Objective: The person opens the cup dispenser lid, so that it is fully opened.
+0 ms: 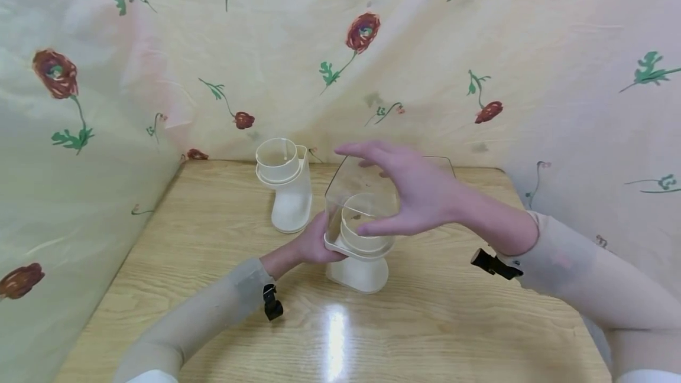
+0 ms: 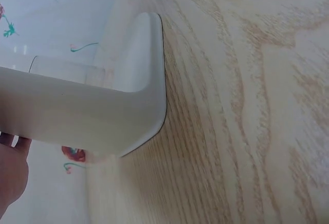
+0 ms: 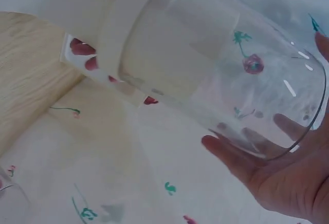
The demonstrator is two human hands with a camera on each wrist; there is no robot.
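Note:
My left hand (image 1: 314, 244) grips the column of a white plastic stand (image 1: 364, 276), whose foot touches the table. In the left wrist view only part of that hand (image 2: 11, 175) shows beside the stand (image 2: 72, 113). A clear container (image 1: 334, 208) with a rounded closed end stands over the round collar on top of the stand. Around the container's upper end my right hand (image 1: 420, 191) is spread, thumb toward me. In the right wrist view its fingers extend beside the clear end (image 3: 288, 88); whether they touch it I cannot tell.
A second white stand (image 1: 291, 208) with an open round collar stands upright at the back left. Behind my right hand shows a clear edge (image 1: 444, 159), mostly hidden. Flowered cloth (image 1: 298, 46) hangs along the back and sides of the wooden table (image 1: 213, 205).

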